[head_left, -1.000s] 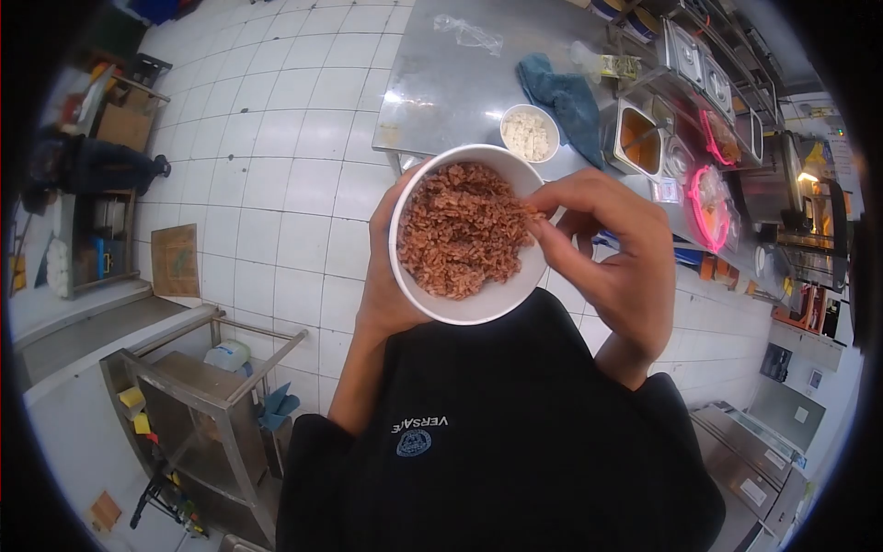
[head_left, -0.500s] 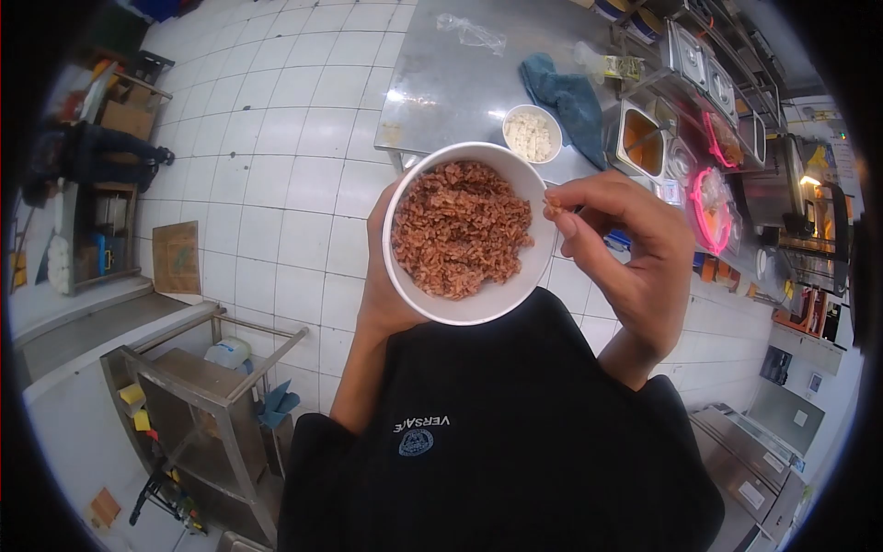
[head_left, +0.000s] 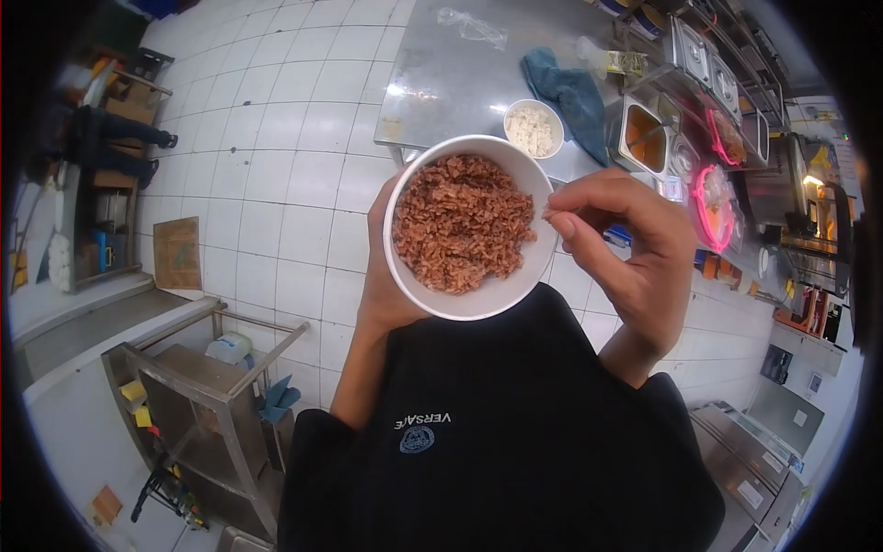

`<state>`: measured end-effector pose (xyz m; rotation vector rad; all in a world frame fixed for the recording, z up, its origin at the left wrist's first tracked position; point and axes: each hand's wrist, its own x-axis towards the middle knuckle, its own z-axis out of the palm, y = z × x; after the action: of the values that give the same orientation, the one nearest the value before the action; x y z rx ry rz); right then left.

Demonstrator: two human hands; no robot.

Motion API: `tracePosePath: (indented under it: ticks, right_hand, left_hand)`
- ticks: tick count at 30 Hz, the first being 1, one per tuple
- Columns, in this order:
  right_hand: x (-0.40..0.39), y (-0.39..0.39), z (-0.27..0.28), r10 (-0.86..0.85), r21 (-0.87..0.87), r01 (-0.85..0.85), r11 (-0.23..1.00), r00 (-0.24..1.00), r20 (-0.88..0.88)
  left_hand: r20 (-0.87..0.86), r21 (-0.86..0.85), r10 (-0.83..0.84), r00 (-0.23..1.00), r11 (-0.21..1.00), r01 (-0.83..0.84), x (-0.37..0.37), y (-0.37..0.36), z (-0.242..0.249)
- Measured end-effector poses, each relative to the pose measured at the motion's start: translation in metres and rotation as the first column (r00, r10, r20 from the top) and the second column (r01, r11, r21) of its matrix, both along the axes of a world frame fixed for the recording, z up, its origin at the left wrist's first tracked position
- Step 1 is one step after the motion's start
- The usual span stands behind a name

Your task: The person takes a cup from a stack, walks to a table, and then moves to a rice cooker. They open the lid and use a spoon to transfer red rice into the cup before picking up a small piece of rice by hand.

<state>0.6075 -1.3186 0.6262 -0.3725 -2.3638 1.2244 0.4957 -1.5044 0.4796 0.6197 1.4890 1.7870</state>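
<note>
Before me, my left hand (head_left: 387, 291) clamped a round white bowl (head_left: 527, 265) of reddish-brown rice (head_left: 464, 225); beside its rim, my right hand (head_left: 633, 248) pinched a brownish morsel (head_left: 550, 216).

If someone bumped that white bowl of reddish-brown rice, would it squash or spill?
The white bowl would probably keep its shape under a light bump, since it looks round in the left hand. The reddish-brown rice looks loose and grainy, so it might shift. A gentle nudge may not spill it: bare inner wall shows above the heap.
</note>
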Motion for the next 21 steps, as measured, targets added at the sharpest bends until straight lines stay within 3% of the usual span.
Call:
tracePosePath:
  ticks: [11, 21]
  right_hand:
    - [0.002, 0.006, -0.004, 0.022, -0.121, -0.023, 0.992, 1.0, -0.007]
    - [0.006, 0.012, -0.012, 0.091, -0.495, -0.121, 0.861, 0.992, -0.083]
  left_hand:
    - [0.01, 0.011, -0.01, 1.0, 1.0, 0.01, -0.001, 0.003, -0.004]
    - [-0.039, 0.006, 0.015, 0.999, 1.0, -0.014, 0.002, 0.004, 0.002]
